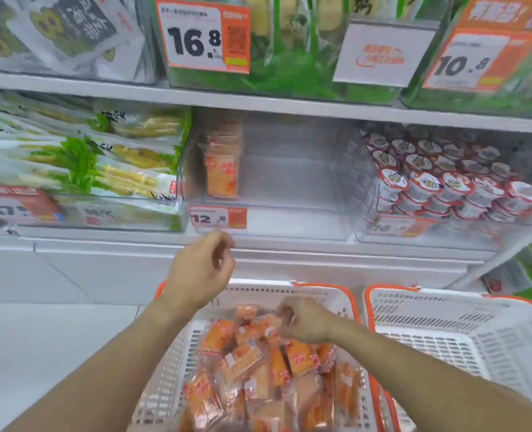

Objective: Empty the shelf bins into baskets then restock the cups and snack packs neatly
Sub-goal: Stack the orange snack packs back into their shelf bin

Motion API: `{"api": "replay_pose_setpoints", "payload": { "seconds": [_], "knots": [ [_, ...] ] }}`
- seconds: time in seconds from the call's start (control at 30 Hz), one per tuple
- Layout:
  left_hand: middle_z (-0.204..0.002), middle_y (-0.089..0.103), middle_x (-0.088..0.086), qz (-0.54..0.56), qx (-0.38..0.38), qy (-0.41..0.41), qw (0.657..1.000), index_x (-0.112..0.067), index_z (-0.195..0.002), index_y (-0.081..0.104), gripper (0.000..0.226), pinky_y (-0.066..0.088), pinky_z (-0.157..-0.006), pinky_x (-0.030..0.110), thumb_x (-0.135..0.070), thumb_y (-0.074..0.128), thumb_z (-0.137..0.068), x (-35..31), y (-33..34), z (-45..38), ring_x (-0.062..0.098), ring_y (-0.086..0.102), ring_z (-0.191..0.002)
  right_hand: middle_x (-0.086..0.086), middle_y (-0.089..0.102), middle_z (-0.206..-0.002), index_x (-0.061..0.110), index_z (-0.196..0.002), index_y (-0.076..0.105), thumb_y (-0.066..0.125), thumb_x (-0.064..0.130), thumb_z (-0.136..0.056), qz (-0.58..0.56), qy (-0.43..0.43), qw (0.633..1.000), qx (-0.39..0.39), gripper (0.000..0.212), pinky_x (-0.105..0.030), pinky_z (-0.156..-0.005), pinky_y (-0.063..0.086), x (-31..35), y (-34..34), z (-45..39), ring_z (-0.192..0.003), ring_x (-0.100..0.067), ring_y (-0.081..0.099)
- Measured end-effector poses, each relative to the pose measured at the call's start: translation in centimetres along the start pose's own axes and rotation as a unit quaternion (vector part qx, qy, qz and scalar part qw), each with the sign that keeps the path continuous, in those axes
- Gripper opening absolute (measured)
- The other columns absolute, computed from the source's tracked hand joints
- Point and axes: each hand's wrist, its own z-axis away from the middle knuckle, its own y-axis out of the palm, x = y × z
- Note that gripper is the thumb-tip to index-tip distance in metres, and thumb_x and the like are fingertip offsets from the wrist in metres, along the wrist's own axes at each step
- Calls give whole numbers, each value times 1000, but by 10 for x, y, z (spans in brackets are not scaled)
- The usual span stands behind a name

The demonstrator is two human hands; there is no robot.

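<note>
From my head camera, my left hand [201, 269] hangs in the air just below the front edge of the middle shelf bin [289, 182], its fingers loosely curled and holding nothing. My right hand [305, 319] is down in the left basket [171, 369], fingers curled and pinching at one of the orange snack packs [243, 357] near the top of the heap; the motion blur keeps me from telling exactly which pack I have. That white basket with orange handles is piled with these orange packs lying every which way. Just beside it on the right stands a second white basket [445, 332], of which I see only bare mesh walls and floor. The clear middle bin holds a small upright row of orange packs [222, 169] pressed against its left wall, the remainder of the bin showing bare plastic. A price tag [218, 217] reading 12 sits on its front. To the right, another clear bin is stacked with red-rimmed cups [445, 182], lids facing up and forward. To the left, a bin holds green and yellow bags [87, 157]. On the shelf above are more bagged goods behind price cards reading 16.8 [202, 37] and 10.8 [473, 62].
</note>
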Motion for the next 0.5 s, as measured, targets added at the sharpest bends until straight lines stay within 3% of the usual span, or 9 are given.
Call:
{"api": "replay_pose_setpoints", "payload": {
  "seconds": [0.03,0.07,0.1,0.17,0.23,0.33,0.43,0.5],
  "knots": [
    [-76,59,-14,-25,99,-26,994,-21,-104,62,17,48,-67,32,-19,58,-88,8,18,17,11,55,-69,-3,70,-104,8,-112,68,76,31,-87,57,55,992,94,35,-38,-88,54,-21,15,-2,-96,-21,65],
    [-82,60,-13,-45,195,-58,978,-23,-110,60,21,49,-70,32,-22,60,-89,17,36,37,12,58,-75,-5,69,-109,7,-117,67,79,35,-85,90,92,982,139,44,-36,-87,52,-38,28,-1,-98,-22,63],
    [-90,62,-11,-46,269,-97,957,-25,-115,58,28,50,-74,33,-28,61,-88,27,53,59,14,61,-83,-6,66,-113,9,-122,65,80,37,-83,101,110,979,141,51,-32,-85,49,-52,39,-2,-100,-22,60],
    [-107,62,-5,-11,346,-166,923,-29,-123,56,45,52,-89,38,-44,60,-81,51,84,110,18,62,-101,-9,56,-132,17,-138,54,82,38,-78,95,133,983,83,70,-31,-94,46,-74,62,-2,-113,-24,57],
    [-130,56,-4,2,364,-220,905,-26,-137,51,65,46,-104,45,-55,59,-79,72,108,158,20,56,-120,-10,44,-144,25,-148,40,80,38,-78,78,167,983,30,82,-39,-106,44,-88,80,-2,-127,-29,51],
    [-153,37,-7,-60,392,-240,886,-28,-150,37,81,33,-115,49,-62,63,-82,88,131,201,23,37,-140,-9,59,-124,17,-144,38,77,34,-82,-6,220,975,-15,74,-42,-92,54,-95,102,1,-113,-27,59],
    [-145,41,-4,-108,364,-252,890,-25,-144,43,78,39,-110,45,-67,62,-81,90,148,202,24,42,-133,-1,61,-95,10,-132,40,83,29,-80,-69,244,965,-59,71,-27,-63,49,-88,111,2,-84,-17,61],
    [-136,50,-2,-145,337,-264,892,-22,-134,53,82,46,-104,43,-82,52,-79,87,153,190,22,51,-122,-4,64,-103,7,-128,45,89,31,-74,-146,305,940,-35,74,-30,-73,56,-83,110,-2,-91,-20,64]
  ]
}}
